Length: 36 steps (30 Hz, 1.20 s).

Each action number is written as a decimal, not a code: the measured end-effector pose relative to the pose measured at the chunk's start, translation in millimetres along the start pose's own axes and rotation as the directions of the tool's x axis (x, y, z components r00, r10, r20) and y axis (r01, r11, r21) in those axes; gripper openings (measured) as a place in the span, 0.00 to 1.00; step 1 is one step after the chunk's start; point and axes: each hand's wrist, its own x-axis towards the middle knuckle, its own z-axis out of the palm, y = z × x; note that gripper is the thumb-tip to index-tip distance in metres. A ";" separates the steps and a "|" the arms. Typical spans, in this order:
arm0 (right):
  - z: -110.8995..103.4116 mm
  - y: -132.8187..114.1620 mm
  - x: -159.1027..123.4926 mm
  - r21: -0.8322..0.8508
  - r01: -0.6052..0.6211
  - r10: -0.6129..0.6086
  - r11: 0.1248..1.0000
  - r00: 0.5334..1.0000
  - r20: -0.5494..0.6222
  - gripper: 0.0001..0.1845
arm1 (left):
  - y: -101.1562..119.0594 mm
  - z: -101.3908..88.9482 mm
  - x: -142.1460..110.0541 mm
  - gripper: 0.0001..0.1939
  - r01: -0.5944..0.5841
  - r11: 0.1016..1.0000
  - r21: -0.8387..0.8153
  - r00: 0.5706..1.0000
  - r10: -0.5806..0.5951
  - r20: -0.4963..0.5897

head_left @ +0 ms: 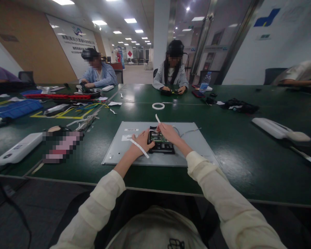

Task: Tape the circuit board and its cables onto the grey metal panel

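Note:
A flat grey metal panel [197,147] lies on the table in front of me. On it sits a black plastic frame [168,148] with a green circuit board [157,137] inside. My left hand [139,143] grips the frame's left side, thumb near its lower corner. A strip of white tape [141,148] lies across the back of that hand, one end sticking out. My right hand [169,133] is over the board's upper edge, fingers pinched. Another white tape strip [158,118] rises from those fingertips, which hide its lower end. A thin grey cable [191,131] runs out to the right.
Beyond the panel lies a white tape roll [158,106]. White power strips [19,148] [268,127] flank the work area. At left are a blue tray [18,109] and loose wires [86,119]. Two people [100,71] [171,69] sit opposite; another person [298,74] is at far right.

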 end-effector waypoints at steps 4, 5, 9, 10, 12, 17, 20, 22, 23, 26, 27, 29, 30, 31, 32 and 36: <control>0.1 5.3 0.9 0.017 -0.013 0.013 1.000 1.000 -0.012 0.22 | -0.1 2.0 0.6 0.34 0.019 1.000 -0.018 0.999 -0.019 -0.027; -0.2 6.6 0.6 0.023 -0.015 0.015 1.000 1.000 -0.015 0.22 | -0.1 2.5 0.7 0.34 0.017 1.000 -0.023 0.999 -0.018 -0.033; -2.8 11.0 -2.1 0.052 -0.010 0.011 0.999 1.000 -0.026 0.20 | 0.1 4.0 0.2 0.35 0.012 0.999 -0.042 0.998 -0.014 -0.053; -3.6 11.8 -3.0 0.060 -0.006 0.007 0.998 1.000 -0.028 0.19 | 0.0 4.1 0.0 0.35 0.013 0.999 -0.044 0.998 -0.016 -0.057; -4.7 13.4 -4.4 0.075 0.000 0.002 0.997 0.999 -0.032 0.17 | -0.3 4.0 -0.4 0.36 0.014 0.999 -0.042 0.998 -0.016 -0.064; -4.8 15.8 -5.2 0.101 0.002 0.001 0.995 1.000 -0.030 0.16 | -3.0 2.8 -0.7 0.35 -0.014 1.000 -0.025 0.997 0.012 -0.076; -3.8 16.2 -4.8 0.104 0.004 0.000 0.995 0.999 -0.037 0.16 | -6.5 3.0 -0.1 0.33 0.000 1.000 -0.026 0.997 -0.002 -0.071; -3.2 16.0 -4.6 0.102 0.006 -0.002 0.995 0.999 -0.040 0.16 | -8.9 3.2 -0.1 0.31 0.014 1.000 -0.021 0.998 -0.016 -0.065; -3.0 15.8 -4.5 0.101 0.007 -0.003 0.995 0.999 -0.040 0.16 | -9.8 3.2 -0.4 0.30 0.015 1.000 -0.016 0.998 -0.016 -0.062; -2.9 15.4 -4.6 0.095 0.010 -0.006 0.995 0.999 -0.038 0.16 | -10.8 2.2 -2.5 0.28 -0.002 1.000 0.009 0.999 0.002 -0.053; -3.1 15.4 -4.7 0.094 0.011 -0.008 0.996 0.999 -0.036 0.16 | -10.7 1.7 -3.3 0.26 -0.012 1.000 0.020 0.999 0.013 -0.044; -3.5 15.4 -5.1 0.093 0.017 -0.014 0.995 0.999 -0.033 0.16 | -10.2 1.0 -4.3 0.25 -0.029 0.999 0.038 0.999 0.030 -0.026; -3.7 15.5 -5.4 0.093 0.021 -0.018 0.995 0.999 -0.032 0.16 | -10.0 0.9 -4.3 0.25 -0.030 0.999 0.042 0.999 0.031 -0.022; -3.8 15.6 -5.6 0.093 0.024 -0.021 0.995 0.999 -0.031 0.16 | -10.0 1.0 -4.0 0.25 -0.023 0.999 0.043 0.999 0.024 -0.025; -4.0 15.8 -5.8 0.093 0.026 -0.023 0.995 0.999 -0.032 0.16 | -10.2 1.1 -3.4 0.26 -0.006 0.999 0.040 0.999 0.007 -0.032; -3.7 16.9 -5.9 0.089 0.029 -0.026 0.996 0.999 -0.035 0.16 | -11.2 1.5 -1.1 0.27 0.075 0.997 0.024 0.996 -0.073 -0.058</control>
